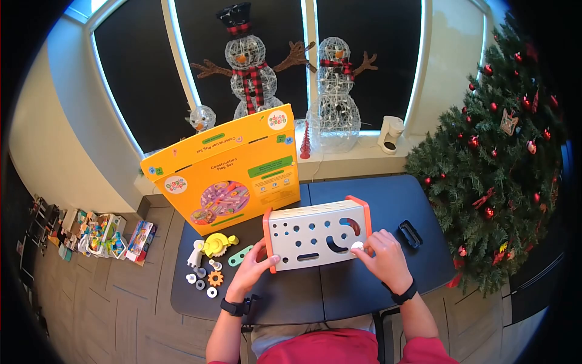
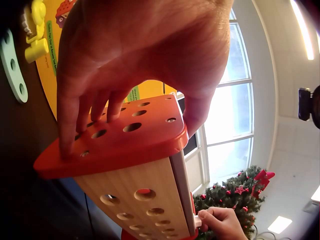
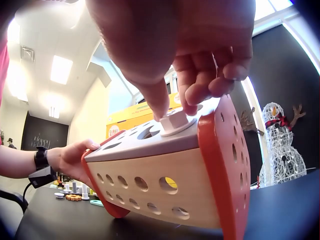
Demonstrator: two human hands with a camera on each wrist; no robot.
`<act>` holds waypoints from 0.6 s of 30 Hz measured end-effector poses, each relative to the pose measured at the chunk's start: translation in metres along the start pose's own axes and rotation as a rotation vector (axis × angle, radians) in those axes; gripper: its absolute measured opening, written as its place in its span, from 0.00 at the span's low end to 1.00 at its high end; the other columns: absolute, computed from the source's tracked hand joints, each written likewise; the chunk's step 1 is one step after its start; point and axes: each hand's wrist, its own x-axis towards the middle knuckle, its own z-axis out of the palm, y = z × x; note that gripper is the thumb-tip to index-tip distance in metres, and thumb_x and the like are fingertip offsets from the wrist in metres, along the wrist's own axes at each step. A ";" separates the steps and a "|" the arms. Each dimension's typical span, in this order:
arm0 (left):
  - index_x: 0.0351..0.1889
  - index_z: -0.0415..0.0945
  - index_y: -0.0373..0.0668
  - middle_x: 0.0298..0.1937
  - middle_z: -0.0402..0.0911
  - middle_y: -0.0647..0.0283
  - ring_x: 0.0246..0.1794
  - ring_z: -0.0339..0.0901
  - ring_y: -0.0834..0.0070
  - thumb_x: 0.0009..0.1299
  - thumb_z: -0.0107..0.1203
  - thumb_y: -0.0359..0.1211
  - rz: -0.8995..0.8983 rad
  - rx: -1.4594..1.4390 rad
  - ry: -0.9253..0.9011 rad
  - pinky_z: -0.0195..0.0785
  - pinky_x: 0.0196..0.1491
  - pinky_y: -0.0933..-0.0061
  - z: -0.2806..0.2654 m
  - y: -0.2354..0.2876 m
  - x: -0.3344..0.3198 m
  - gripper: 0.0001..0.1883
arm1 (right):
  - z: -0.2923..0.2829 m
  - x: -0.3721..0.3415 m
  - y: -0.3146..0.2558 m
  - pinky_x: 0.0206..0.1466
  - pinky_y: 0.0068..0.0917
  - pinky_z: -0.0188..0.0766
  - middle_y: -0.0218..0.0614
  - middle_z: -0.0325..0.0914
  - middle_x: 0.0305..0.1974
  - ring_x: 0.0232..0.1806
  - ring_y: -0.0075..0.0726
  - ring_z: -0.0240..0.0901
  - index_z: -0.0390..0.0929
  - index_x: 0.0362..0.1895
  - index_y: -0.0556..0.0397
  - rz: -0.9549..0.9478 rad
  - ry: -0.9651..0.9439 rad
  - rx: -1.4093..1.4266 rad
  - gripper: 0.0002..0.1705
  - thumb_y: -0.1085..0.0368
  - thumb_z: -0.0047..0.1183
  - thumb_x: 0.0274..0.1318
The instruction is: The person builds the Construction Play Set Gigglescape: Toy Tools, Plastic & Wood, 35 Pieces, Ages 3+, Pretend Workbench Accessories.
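Observation:
A toy box with a grey perforated face (image 1: 315,250), wooden sides (image 3: 150,182) and red end panels (image 2: 120,132) stands tilted on the dark table. My left hand (image 1: 249,273) grips its left end, the fingers spread over the red panel and the thumb at the grey face's edge. At the lower right corner of that face, my right hand (image 1: 388,261) pinches a white hex-headed piece (image 3: 176,122) between thumb and fingertips. The piece's wide flange lies against the grey face; whatever is below the flange is hidden.
Left on the table (image 1: 388,209) lie a yellow toy piece (image 1: 216,245), a green strip (image 1: 240,256), an orange gear (image 1: 215,278) and several bolts and nuts. A yellow carton (image 1: 224,176) stands behind them. A black object (image 1: 410,233) lies at the right, near a decorated tree (image 1: 491,158).

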 end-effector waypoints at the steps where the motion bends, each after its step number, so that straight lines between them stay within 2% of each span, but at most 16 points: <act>1: 0.76 0.62 0.35 0.69 0.74 0.52 0.72 0.68 0.66 0.68 0.67 0.36 0.003 -0.004 -0.010 0.57 0.74 0.62 0.000 0.000 0.000 0.40 | 0.002 -0.001 0.000 0.41 0.39 0.68 0.37 0.75 0.28 0.33 0.45 0.71 0.74 0.25 0.54 0.018 0.001 -0.033 0.18 0.59 0.71 0.53; 5: 0.76 0.62 0.35 0.69 0.74 0.52 0.72 0.68 0.66 0.68 0.67 0.36 0.002 -0.012 -0.003 0.57 0.75 0.62 0.001 0.000 -0.001 0.40 | 0.002 -0.003 -0.004 0.41 0.41 0.67 0.35 0.74 0.27 0.31 0.45 0.70 0.73 0.24 0.53 0.025 -0.023 -0.112 0.19 0.58 0.70 0.55; 8: 0.76 0.62 0.35 0.68 0.75 0.53 0.71 0.69 0.66 0.68 0.67 0.36 0.006 -0.010 0.013 0.57 0.74 0.63 0.001 -0.002 0.000 0.40 | -0.007 0.003 -0.014 0.41 0.39 0.67 0.33 0.75 0.27 0.32 0.44 0.70 0.76 0.27 0.52 0.027 0.024 -0.092 0.15 0.61 0.71 0.51; 10: 0.76 0.62 0.35 0.68 0.75 0.53 0.71 0.69 0.66 0.68 0.67 0.36 0.007 -0.002 0.002 0.58 0.74 0.63 0.001 0.000 0.000 0.40 | -0.009 0.006 -0.019 0.44 0.39 0.69 0.36 0.76 0.33 0.35 0.45 0.73 0.80 0.33 0.53 -0.071 0.078 -0.020 0.11 0.64 0.70 0.50; 13: 0.76 0.62 0.35 0.67 0.76 0.53 0.70 0.70 0.67 0.68 0.67 0.35 -0.006 -0.002 0.010 0.59 0.73 0.63 0.000 0.000 0.000 0.40 | -0.001 0.000 -0.009 0.47 0.39 0.73 0.38 0.77 0.38 0.40 0.46 0.76 0.81 0.39 0.54 -0.095 0.039 0.014 0.13 0.68 0.69 0.49; 18: 0.76 0.62 0.35 0.67 0.76 0.53 0.69 0.70 0.67 0.69 0.67 0.35 -0.012 0.001 0.014 0.60 0.72 0.64 0.001 0.001 0.000 0.39 | 0.003 -0.002 -0.010 0.45 0.40 0.76 0.39 0.77 0.37 0.41 0.48 0.77 0.80 0.38 0.56 -0.047 0.045 0.078 0.11 0.70 0.67 0.49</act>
